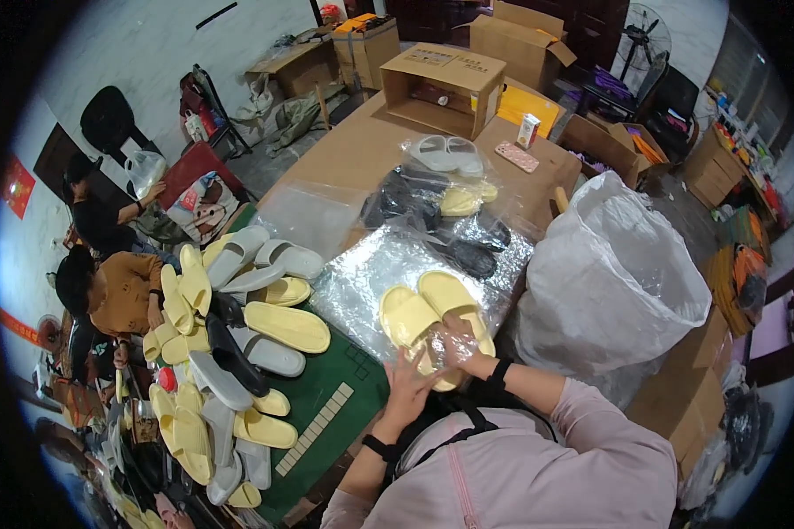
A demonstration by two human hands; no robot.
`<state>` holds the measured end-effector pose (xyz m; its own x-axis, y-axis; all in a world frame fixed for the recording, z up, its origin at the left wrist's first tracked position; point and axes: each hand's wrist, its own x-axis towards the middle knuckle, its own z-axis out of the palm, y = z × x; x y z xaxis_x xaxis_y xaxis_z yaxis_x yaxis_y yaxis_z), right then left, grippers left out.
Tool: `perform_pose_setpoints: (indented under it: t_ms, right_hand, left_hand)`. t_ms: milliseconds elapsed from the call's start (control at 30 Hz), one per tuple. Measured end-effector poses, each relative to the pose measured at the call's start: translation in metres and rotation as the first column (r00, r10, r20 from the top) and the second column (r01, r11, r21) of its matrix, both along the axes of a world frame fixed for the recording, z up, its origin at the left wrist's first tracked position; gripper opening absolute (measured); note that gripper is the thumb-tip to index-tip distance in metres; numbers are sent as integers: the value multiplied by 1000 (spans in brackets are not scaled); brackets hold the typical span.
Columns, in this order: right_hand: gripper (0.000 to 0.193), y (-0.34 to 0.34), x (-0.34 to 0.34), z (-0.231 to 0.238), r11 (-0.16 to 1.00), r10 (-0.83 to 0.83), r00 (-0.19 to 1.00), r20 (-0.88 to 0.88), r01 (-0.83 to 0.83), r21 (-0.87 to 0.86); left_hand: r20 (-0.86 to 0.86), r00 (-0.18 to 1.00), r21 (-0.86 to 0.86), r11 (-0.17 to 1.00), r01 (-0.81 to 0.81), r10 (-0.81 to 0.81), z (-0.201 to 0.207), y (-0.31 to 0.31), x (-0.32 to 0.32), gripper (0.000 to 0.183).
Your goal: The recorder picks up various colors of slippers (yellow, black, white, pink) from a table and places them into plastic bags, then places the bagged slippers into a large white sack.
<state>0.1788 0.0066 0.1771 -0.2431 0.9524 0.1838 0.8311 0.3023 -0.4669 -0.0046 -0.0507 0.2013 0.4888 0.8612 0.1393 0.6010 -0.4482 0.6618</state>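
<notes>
A pair of pale yellow slippers (408, 319) lies side by side in front of me, on a shiny stack of clear plastic bags (344, 286). My right hand (457, 342) is on the near part of the pair, its fingers closed over the slippers, with glossy clear film (434, 351) around it. Beside the near left edge of the slippers is my left hand (406, 390), fingers spread and touching the film and slipper edge. Part of the slippers is covered by my hands.
Loose yellow, grey and black slippers (287, 326) pile up on the green table (340, 432) at left. Bagged slippers (450, 154) lie beyond the stack. A large white sack (573, 291) stands right; a cardboard box (490, 93) is at the back. A person in brown (128, 295) is at left.
</notes>
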Motion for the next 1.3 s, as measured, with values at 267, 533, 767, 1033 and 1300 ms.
perform_pose_setpoints:
  t_ms: [267,533,767,1033,1300]
  right_hand:
    - [25,36,-37,-2,995,32,998,59,-37,90]
    - [36,72,-51,14,967,221,956,196,-189,-169]
    - [51,48,-21,102,873,487,873,19,-487,-11]
    - [31,49,24,83,792,422,811,406,-547,269]
    - [9,44,11,147,736,415,910,-1,-336,587]
  left_hand:
    - [352,935,-207,972,112,-33,22,-2,10,34]
    - [619,712,-507,861,40,332,54,-2,-4,28]
    - [734,140,-671,741,-2,665,99,28,-38,37]
    - [757,209,-634,773,2,620,144,41,-38,38]
    - [764,306,-497,820,-282,568,156,52,-44,30]
